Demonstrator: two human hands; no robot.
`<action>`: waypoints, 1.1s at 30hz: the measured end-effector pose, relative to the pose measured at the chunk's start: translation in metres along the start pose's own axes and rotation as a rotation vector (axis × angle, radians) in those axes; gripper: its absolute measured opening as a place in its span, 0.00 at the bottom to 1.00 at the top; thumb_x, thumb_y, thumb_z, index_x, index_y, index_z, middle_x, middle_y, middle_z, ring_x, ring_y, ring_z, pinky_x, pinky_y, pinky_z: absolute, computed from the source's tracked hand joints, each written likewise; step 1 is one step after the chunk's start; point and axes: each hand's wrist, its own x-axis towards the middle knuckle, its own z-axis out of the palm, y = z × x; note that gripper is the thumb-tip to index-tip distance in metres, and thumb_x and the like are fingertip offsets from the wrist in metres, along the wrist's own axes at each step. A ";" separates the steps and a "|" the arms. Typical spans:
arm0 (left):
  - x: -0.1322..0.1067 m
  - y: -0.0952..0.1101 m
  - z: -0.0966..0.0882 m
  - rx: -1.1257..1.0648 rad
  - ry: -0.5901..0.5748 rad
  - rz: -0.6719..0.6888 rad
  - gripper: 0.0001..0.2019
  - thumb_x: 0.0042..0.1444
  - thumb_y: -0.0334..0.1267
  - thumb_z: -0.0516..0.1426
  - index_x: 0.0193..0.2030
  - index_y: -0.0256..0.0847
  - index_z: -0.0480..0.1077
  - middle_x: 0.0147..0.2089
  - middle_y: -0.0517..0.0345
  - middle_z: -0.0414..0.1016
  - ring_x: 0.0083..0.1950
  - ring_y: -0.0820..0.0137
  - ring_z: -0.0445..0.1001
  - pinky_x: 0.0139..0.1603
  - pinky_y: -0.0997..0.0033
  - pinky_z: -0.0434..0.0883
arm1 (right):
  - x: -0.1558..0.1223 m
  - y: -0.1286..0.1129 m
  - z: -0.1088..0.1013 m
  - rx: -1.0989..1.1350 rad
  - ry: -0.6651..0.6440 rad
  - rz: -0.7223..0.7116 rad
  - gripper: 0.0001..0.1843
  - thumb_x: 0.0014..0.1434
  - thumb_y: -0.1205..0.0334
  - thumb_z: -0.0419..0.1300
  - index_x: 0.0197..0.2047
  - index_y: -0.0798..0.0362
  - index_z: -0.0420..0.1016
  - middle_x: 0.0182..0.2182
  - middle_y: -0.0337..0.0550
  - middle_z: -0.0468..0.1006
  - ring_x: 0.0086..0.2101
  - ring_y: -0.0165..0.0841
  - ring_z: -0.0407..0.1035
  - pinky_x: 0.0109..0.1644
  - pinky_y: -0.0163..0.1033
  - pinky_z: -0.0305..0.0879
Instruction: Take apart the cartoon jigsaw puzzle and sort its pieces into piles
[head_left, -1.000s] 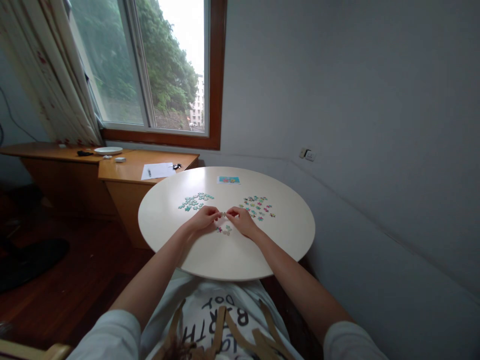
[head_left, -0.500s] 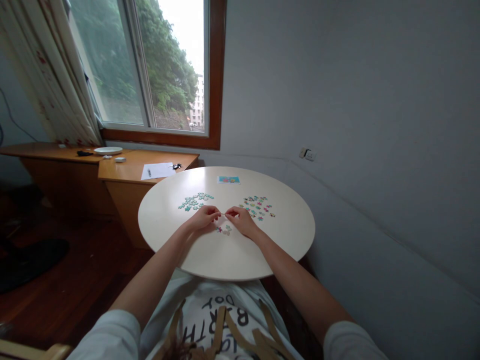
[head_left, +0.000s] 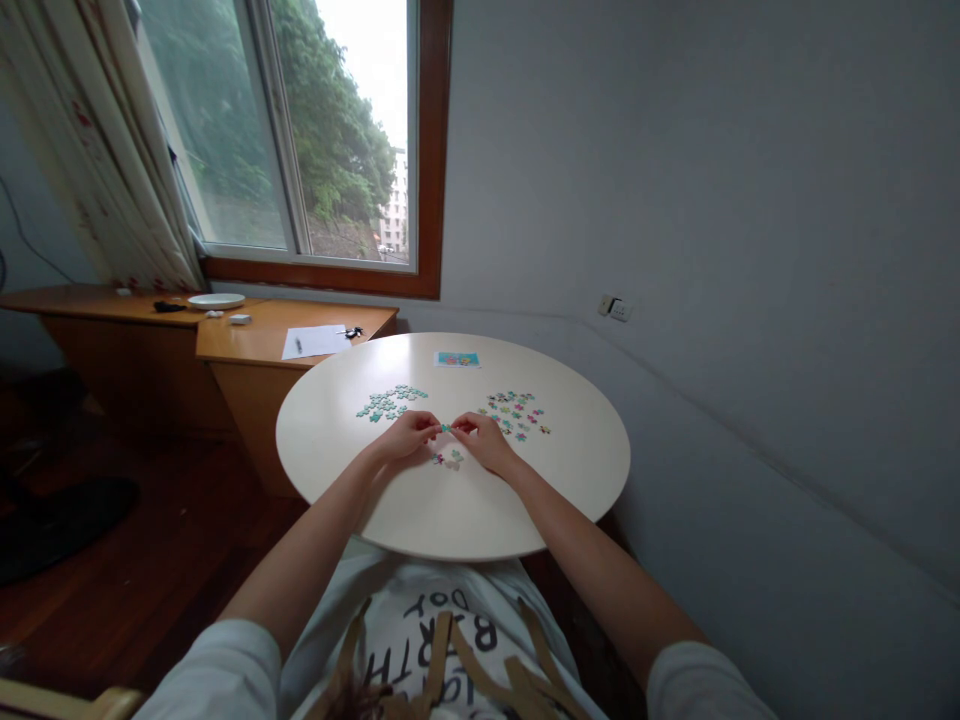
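Between my fingertips is a small teal jigsaw puzzle piece (head_left: pixel 446 428), its coloured face showing. My left hand (head_left: pixel 411 435) pinches it from the left, and my right hand (head_left: pixel 484 440) pinches it from the right, both just above the white round table (head_left: pixel 450 525). Just below the hands lie a few joined or touching puzzle pieces (head_left: pixel 448 460), pink and greenish. A spread of mostly teal pieces (head_left: pixel 390 402) is beyond my left hand. Beyond my right hand lie scattered multicoloured pieces (head_left: pixel 517 412), partly hidden by that hand.
A small picture card (head_left: pixel 457 360) lies at the table's far edge. At the left stands a wooden desk (head_left: pixel 270 320) with a paper sheet (head_left: pixel 315 342), keys (head_left: pixel 352 332) and a white plate (head_left: pixel 216 300). The wall (head_left: pixel 712 250) runs along the right.
The puzzle piece between my fingers has turned from edge-on to showing its teal face. My hands have stayed in nearly the same place.
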 end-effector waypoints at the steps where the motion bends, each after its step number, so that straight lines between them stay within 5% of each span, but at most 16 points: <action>1: 0.000 -0.001 0.000 -0.002 -0.003 0.002 0.14 0.47 0.47 0.56 0.27 0.36 0.69 0.21 0.63 0.65 0.25 0.75 0.62 0.29 0.73 0.60 | 0.000 0.000 0.000 0.001 -0.002 0.002 0.04 0.50 0.64 0.59 0.29 0.55 0.73 0.25 0.40 0.75 0.28 0.29 0.67 0.37 0.37 0.64; 13: 0.000 -0.002 -0.001 0.021 -0.003 0.020 0.16 0.46 0.50 0.57 0.27 0.37 0.69 0.22 0.61 0.68 0.26 0.74 0.64 0.29 0.73 0.63 | -0.002 -0.004 0.000 0.021 -0.009 0.027 0.04 0.50 0.64 0.58 0.29 0.55 0.73 0.25 0.40 0.74 0.28 0.29 0.66 0.37 0.37 0.63; 33: 0.002 -0.002 0.000 0.010 0.005 -0.013 0.09 0.47 0.41 0.56 0.28 0.36 0.70 0.22 0.61 0.68 0.25 0.75 0.64 0.30 0.73 0.63 | -0.002 -0.005 -0.001 0.022 -0.014 0.035 0.03 0.50 0.65 0.58 0.29 0.55 0.72 0.25 0.39 0.74 0.28 0.29 0.66 0.37 0.37 0.63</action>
